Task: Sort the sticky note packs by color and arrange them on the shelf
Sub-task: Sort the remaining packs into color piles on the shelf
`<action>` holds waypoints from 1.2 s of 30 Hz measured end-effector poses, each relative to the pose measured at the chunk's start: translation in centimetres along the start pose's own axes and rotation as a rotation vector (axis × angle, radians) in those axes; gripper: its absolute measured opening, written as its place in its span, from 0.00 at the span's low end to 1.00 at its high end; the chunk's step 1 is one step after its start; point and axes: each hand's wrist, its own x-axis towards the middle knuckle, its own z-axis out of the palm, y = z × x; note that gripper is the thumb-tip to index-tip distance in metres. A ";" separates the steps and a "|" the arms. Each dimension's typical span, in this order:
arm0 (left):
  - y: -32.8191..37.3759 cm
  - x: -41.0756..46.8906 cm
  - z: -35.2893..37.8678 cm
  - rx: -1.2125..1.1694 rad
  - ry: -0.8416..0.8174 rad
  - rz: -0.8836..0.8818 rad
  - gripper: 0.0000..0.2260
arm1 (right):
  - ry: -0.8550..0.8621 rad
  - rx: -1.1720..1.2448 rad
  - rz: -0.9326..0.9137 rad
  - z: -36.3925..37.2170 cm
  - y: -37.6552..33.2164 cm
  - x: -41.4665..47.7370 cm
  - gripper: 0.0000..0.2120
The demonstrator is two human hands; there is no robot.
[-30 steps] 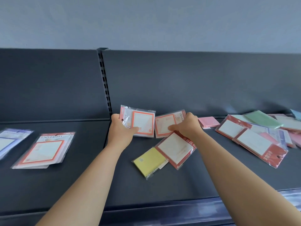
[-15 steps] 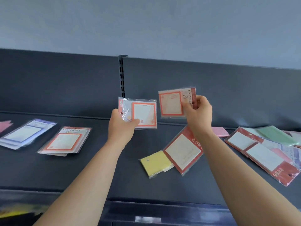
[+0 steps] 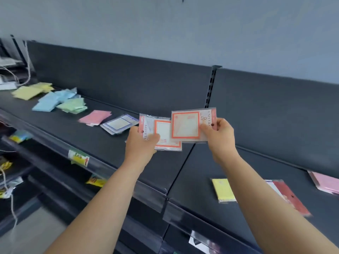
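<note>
My left hand [image 3: 142,143] grips an orange pack [image 3: 165,133], my right hand [image 3: 218,133] pinches a second pack [image 3: 185,125], both up over the shelf [image 3: 110,143], edges overlapping. My right arm hides half the red pack [image 3: 288,196], and the far-left piles [image 3: 47,101] are pretty blurry.

I see a dark shelf [image 3: 82,132]. At its left end lie yellow packs [image 3: 26,92], then blue packs [image 3: 52,100], green packs [image 3: 73,105], a pink pack [image 3: 95,117] and a purple-edged pack [image 3: 118,124]. On its right part, a yellow pack [image 3: 222,189] and a red pack [image 3: 288,197] lie near the front edge, and a second pink pack [image 3: 326,182] lies farther back.
</note>
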 end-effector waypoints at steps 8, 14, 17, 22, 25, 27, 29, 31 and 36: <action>-1.3 3.6 -9.7 -0.048 0.034 -0.004 0.14 | -0.253 0.036 0.151 12.2 1.0 -1.1 0.10; -3.4 8.3 -16.5 -0.005 -0.027 -0.057 0.16 | -0.231 0.061 0.227 20.6 1.1 -2.4 0.10; -3.8 10.1 -18.2 0.029 -0.108 -0.046 0.15 | -0.180 0.041 0.245 23.4 1.7 -3.2 0.05; -3.9 11.8 -18.5 0.032 -0.215 -0.048 0.16 | -0.083 0.001 0.232 23.9 2.2 -3.7 0.05; -4.0 11.9 -17.4 0.031 -0.253 -0.049 0.16 | -0.042 -0.019 0.234 22.7 2.1 -3.9 0.05; -4.0 11.8 -16.4 0.030 -0.277 -0.050 0.17 | -0.008 -0.029 0.242 21.7 2.1 -3.9 0.03; -3.9 11.7 -15.4 0.011 -0.309 -0.049 0.16 | 0.024 -0.013 0.246 20.6 2.3 -3.7 0.02; -3.7 11.7 -14.3 0.002 -0.331 -0.041 0.14 | 0.037 0.000 0.248 19.5 2.4 -3.4 0.02; -3.2 12.3 -11.6 -0.015 -0.378 -0.029 0.15 | 0.005 -0.016 0.251 16.7 1.9 -2.0 0.07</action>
